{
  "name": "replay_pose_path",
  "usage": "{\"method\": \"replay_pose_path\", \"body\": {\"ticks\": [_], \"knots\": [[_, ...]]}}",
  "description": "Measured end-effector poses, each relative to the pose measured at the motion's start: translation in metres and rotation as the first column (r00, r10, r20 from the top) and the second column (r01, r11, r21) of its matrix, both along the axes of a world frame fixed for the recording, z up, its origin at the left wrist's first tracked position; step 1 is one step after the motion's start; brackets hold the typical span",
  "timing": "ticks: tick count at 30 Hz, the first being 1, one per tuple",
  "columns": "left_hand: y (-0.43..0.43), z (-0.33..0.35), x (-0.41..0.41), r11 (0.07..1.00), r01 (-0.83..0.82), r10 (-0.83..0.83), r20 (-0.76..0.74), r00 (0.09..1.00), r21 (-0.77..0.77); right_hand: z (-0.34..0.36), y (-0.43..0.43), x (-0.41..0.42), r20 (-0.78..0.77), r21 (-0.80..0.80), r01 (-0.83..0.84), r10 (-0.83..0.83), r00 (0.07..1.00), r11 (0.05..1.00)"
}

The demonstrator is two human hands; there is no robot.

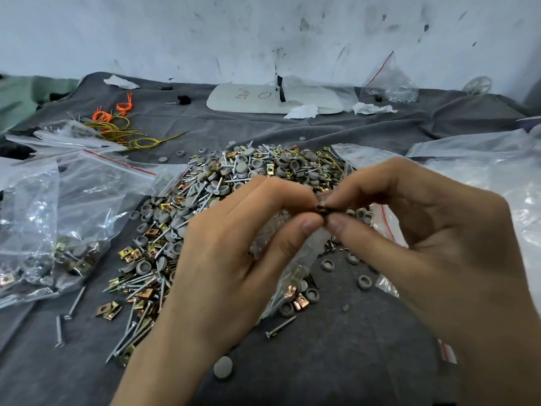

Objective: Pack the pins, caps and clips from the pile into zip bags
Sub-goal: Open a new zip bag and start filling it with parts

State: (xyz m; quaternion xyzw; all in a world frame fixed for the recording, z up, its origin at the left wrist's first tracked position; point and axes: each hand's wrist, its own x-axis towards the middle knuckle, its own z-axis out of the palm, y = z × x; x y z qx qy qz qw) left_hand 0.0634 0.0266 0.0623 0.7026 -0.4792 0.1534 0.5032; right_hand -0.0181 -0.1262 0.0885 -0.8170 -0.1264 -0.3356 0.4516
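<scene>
Left hand [234,253] and right hand [424,244] each pinch the top edge of a small zip bag [273,235], thumb tips touching, over the pile [234,177].

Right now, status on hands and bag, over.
Left hand, right hand both pinching top of small clear plastic zip bag. Bag part-filled, above pile of grey caps, silver pins, brass clips. Nothing blocking.
</scene>
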Motion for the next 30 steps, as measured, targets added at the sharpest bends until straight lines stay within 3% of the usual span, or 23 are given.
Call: {"method": "replay_pose_path", "body": {"ticks": [3,5,8,15,18,22,25,27,30], "knots": [[0.004,0.007,-0.002,0.985,-0.08,0.047,0.21,0.977,0.153,-0.004,-0.012,-0.005,0.071,-0.012,0.139,-0.138,0.988,0.99],[0.007,0.007,-0.001,0.977,-0.1,0.05,0.253,0.966,0.188,-0.004,-0.016,-0.005,0.069,-0.011,0.163,-0.162,0.984,0.987],[0.007,0.005,-0.001,0.979,-0.066,0.024,0.213,0.977,0.191,-0.003,-0.012,-0.006,0.051,-0.042,0.156,-0.154,0.987,0.987],[0.007,0.005,0.001,0.98,0.034,-0.068,0.174,0.982,0.195,0.005,-0.004,-0.01,0.017,-0.294,0.265,-0.272,0.962,0.918],[0.008,0.009,0.001,0.982,0.077,-0.096,0.108,0.99,0.175,0.007,-0.006,-0.012,0.003,-0.177,0.242,-0.245,0.969,0.954],[0.008,0.012,0.008,0.985,0.006,-0.037,0.176,0.984,0.17,0.005,-0.016,-0.014,0.022,0.038,0.333,-0.333,0.943,0.942],[0.008,0.014,0.02,0.974,0.022,-0.026,0.017,1.0,0.225,-0.012,-0.031,-0.004,-0.281,0.074,0.398,-0.364,0.888,0.914],[0.012,0.01,0.017,0.984,-0.067,0.064,0.021,0.998,0.168,-0.032,-0.04,0.008,-0.511,-0.03,0.407,-0.364,0.778,0.913],[0.02,0.008,0.012,0.98,-0.164,0.158,0.059,0.986,0.109,-0.06,-0.043,0.023,-0.688,-0.139,0.338,-0.336,0.643,0.931]]}}
